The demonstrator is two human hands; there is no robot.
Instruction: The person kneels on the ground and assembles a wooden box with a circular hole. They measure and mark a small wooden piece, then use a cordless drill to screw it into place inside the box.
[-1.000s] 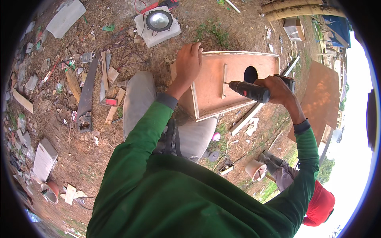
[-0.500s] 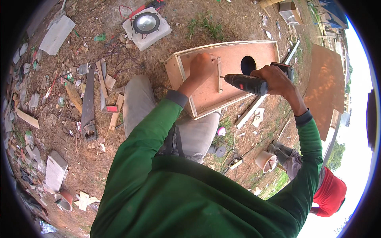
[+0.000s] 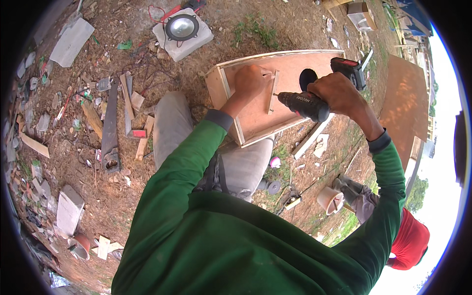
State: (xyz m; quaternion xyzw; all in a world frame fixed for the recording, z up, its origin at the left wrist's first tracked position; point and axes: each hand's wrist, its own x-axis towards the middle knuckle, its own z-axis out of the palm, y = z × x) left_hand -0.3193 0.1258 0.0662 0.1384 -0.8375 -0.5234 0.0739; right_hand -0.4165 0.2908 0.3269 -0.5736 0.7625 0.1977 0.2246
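An open-topped wooden box (image 3: 255, 125) lies across my lap, with a round hole (image 3: 308, 78) cut in its panel. Inside it a narrow wooden strip (image 3: 272, 93) runs crosswise at a slight tilt. My left hand (image 3: 250, 81) is closed beside the strip's far end; a small pale bit shows at the fingertips, too small to name. My right hand (image 3: 339, 93) grips a black cordless drill (image 3: 305, 105), its bit pointing left at the strip's middle. Whether the bit touches the wood I cannot tell.
A round speaker (image 3: 182, 28) rests on a pale block ahead. Left of my knee lie a handsaw (image 3: 110, 128), a square with a red handle (image 3: 137, 133) and wood scraps. A large board (image 3: 403, 108) stands right, near a person in red (image 3: 410, 241) and a bucket (image 3: 330, 200).
The strip has turned, its far end shifting right and its near end left. My right hand has rolled the drill, swinging its battery end away from me. My left hand stays almost in place.
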